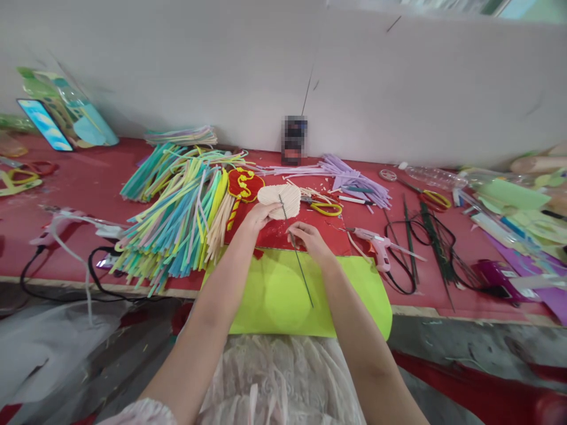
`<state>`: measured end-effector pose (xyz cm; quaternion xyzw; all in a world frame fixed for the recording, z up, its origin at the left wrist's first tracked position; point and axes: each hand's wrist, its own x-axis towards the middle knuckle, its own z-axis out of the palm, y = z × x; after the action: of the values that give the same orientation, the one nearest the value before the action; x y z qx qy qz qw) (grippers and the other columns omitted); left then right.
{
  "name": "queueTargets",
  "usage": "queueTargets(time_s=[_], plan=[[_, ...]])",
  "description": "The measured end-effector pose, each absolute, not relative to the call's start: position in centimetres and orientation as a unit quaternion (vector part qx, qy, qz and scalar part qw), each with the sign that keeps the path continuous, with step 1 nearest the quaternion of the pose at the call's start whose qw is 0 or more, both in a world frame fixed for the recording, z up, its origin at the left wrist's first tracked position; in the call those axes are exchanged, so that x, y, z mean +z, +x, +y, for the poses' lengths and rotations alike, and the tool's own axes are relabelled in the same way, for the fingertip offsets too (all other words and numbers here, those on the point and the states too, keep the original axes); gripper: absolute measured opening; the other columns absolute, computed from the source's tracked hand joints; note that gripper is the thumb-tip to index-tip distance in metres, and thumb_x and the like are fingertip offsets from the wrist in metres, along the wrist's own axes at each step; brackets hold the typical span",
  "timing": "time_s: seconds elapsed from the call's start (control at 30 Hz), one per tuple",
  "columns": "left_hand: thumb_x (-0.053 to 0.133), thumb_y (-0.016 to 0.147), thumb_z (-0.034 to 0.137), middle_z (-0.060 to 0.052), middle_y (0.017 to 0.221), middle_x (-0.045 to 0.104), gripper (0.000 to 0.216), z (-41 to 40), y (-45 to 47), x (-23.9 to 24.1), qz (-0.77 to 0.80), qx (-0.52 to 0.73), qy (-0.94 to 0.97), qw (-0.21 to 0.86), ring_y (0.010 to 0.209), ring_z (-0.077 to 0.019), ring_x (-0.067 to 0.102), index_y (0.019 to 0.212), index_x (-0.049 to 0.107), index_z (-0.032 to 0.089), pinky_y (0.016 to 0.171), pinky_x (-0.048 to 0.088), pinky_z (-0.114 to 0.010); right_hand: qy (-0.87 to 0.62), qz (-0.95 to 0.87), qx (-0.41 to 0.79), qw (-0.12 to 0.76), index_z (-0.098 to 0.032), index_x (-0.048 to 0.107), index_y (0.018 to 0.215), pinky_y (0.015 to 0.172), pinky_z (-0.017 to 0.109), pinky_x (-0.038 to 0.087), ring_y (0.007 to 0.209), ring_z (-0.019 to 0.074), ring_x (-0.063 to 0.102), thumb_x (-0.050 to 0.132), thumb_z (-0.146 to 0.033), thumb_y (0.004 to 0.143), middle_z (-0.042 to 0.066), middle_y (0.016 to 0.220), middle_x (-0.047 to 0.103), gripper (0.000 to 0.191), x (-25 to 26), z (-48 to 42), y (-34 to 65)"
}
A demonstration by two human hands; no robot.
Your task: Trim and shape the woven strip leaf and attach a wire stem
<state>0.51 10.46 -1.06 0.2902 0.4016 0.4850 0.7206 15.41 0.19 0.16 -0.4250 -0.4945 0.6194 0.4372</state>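
Observation:
My left hand (257,217) grips the lower left edge of a cream, ribbed, heart-like foam piece (280,200) held above the red table (88,195). A thin dark wire stem (301,268) runs from the piece's middle down over a lime green foam sheet (274,295). My right hand (310,239) pinches that wire just below the piece. Yellow-handled scissors (325,206) lie just right of the piece. A red and yellow foam ornament (243,184) lies to its left.
A big pile of coloured foam strips (177,218) fills the left. A glue gun (376,243) with black cable, green wires (436,248) and purple strips (354,180) lie right. Another white glue gun (57,224), a phone (44,124) and a dark box (294,140) by the wall.

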Motion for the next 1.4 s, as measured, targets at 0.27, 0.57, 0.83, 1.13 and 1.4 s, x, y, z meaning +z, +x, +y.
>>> queueTargets(time_s=[0.27, 0.57, 0.83, 1.13, 1.4], plan=[[0.075, 0.056, 0.005, -0.010, 0.092, 0.072, 0.043, 10.5, 0.2, -0.9, 0.392, 0.478, 0.300, 0.727, 0.088, -0.0208, 0.067, 0.098, 0.066, 0.013, 0.088, 0.051, -0.034, -0.435, -0.515, 0.611, 0.414, -0.018, 0.059, 0.073, 0.045, 0.019, 0.036, 0.045, 0.0062, 0.047, 0.065, -0.042, 0.072, -0.002, 0.060, 0.061, 0.025, 0.1, 0.2, 15.6], [0.076, 0.057, 0.007, -0.011, 0.089, 0.072, 0.040, 10.7, 0.0, -0.8, 0.402, 0.463, 0.274, 0.741, 0.089, -0.0218, 0.067, 0.096, 0.067, 0.010, 0.088, 0.051, -0.034, -0.440, -0.534, 0.599, 0.402, -0.019, 0.059, 0.075, 0.042, 0.018, 0.033, 0.044, 0.0059, 0.046, 0.064, -0.043, 0.073, -0.003, 0.060, 0.060, 0.025, 0.4, 0.0, 15.6], [0.074, 0.057, 0.004, -0.010, 0.087, 0.073, 0.036, 10.7, -0.1, -0.8, 0.403, 0.465, 0.278, 0.738, 0.090, -0.0215, 0.067, 0.092, 0.067, 0.011, 0.089, 0.050, -0.033, -0.453, -0.552, 0.581, 0.390, -0.019, 0.060, 0.076, 0.044, 0.018, 0.037, 0.047, 0.0066, 0.049, 0.063, -0.044, 0.073, -0.003, 0.061, 0.061, 0.025, 0.3, 0.1, 15.6], [0.076, 0.054, 0.007, -0.011, 0.093, 0.072, 0.044, 9.9, -0.2, 0.2, 0.402, 0.477, 0.315, 0.715, 0.093, -0.0226, 0.066, 0.096, 0.067, 0.012, 0.089, 0.050, -0.036, -0.455, -0.580, 0.561, 0.377, -0.018, 0.058, 0.077, 0.044, 0.018, 0.040, 0.046, 0.0070, 0.051, 0.061, -0.043, 0.076, -0.002, 0.060, 0.060, 0.025, -0.1, 0.3, 15.6], [0.081, 0.046, 0.016, -0.012, 0.105, 0.069, 0.058, 9.9, 0.0, -0.1, 0.380, 0.542, 0.381, 0.646, 0.093, -0.0230, 0.065, 0.102, 0.065, 0.012, 0.089, 0.048, -0.037, -0.469, -0.571, 0.563, 0.370, -0.019, 0.056, 0.079, 0.044, 0.020, 0.043, 0.047, 0.0087, 0.054, 0.061, -0.045, 0.075, -0.002, 0.062, 0.060, 0.028, -0.3, 0.4, 15.5]])
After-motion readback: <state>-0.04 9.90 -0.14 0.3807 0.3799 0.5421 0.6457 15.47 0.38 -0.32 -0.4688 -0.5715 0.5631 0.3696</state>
